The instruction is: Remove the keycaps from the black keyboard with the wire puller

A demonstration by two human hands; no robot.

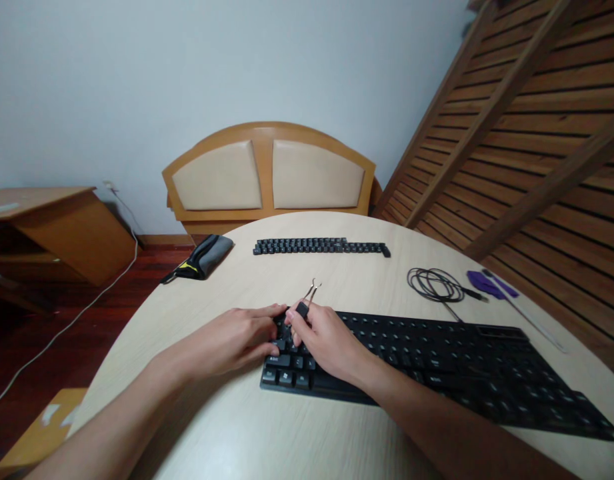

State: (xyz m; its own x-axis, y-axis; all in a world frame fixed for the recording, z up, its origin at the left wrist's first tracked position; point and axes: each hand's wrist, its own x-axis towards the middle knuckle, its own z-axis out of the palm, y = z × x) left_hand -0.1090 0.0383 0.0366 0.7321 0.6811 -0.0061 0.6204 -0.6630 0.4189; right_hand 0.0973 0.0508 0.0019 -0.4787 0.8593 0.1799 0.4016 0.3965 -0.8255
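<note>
The right hand is above the left part of a long black plastic keyboard, its grip closed around a thin tool with two metal wire prongs. The prongs stand up out of the fist, their hooked tips bare and pointing away from the person. The thumb presses against a small black square-cornered block at the base of the prongs; whether this is a loose keycap or part of the tool, I cannot tell.

The left hand lies at the keyboard's left end, fingers stretched toward its far corner and thumb beside the raised keys above the near corner. Its fingertips are partly hidden, so I cannot tell how far that grip is open or whether it has hold of anything.

The keyboard lies at a slant near the front of a round pale wooden desk, its right end closer to the person. Raised keys stand in place at its near left corner. Beyond the hands, black keycaps are set out in close rows on the desk.

Left of those rows lies a black and grey pouch with a yellow patch. Behind the keyboard is a coiled black cable; to the right of the coil, near the desk's edge, are a purple cloth and a slim white rod. Past the desk stands an arched wooden headboard with cream panels.
</note>
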